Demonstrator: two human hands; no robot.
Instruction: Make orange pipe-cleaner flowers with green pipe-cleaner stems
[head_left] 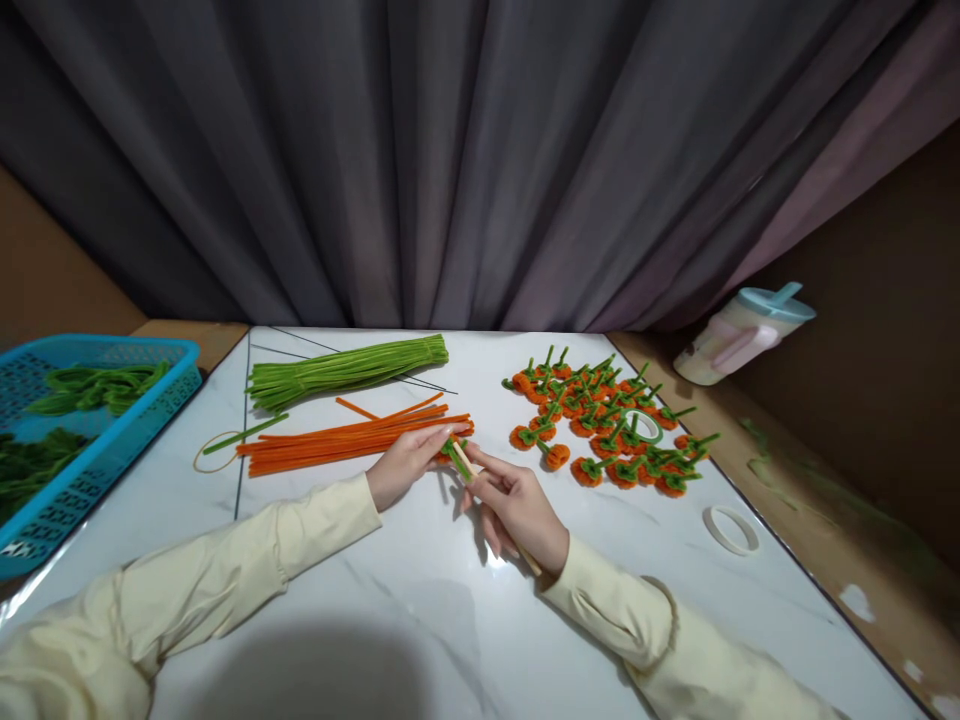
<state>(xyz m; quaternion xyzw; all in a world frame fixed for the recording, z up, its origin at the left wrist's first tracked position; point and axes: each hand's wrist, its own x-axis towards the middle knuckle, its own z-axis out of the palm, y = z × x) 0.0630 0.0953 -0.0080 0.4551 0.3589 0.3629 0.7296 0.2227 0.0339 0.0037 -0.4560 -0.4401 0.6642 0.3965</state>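
My left hand (405, 465) is closed around a small orange-and-green pipe-cleaner pumpkin (448, 447), mostly hidden by the fingers. A thin wooden stick (531, 562) is pinched in my right hand (521, 512); its front end lies against the pumpkin's green stem, and its back end shows below the palm. Just behind my left hand lies a bundle of orange pipe cleaners (322, 443). To the right of my hands, many finished-looking orange pumpkins with green stems (589, 420) are gathered on the white marble-patterned table (360, 620).
A bundle of green pipe cleaners (349, 370) lies at the back. A blue basket (161, 420) with green pieces stands left. One roll of tape (643, 426) rests among the pumpkins, another white roll (731, 530) near the right edge. A lidded cup (739, 335) stands beyond.
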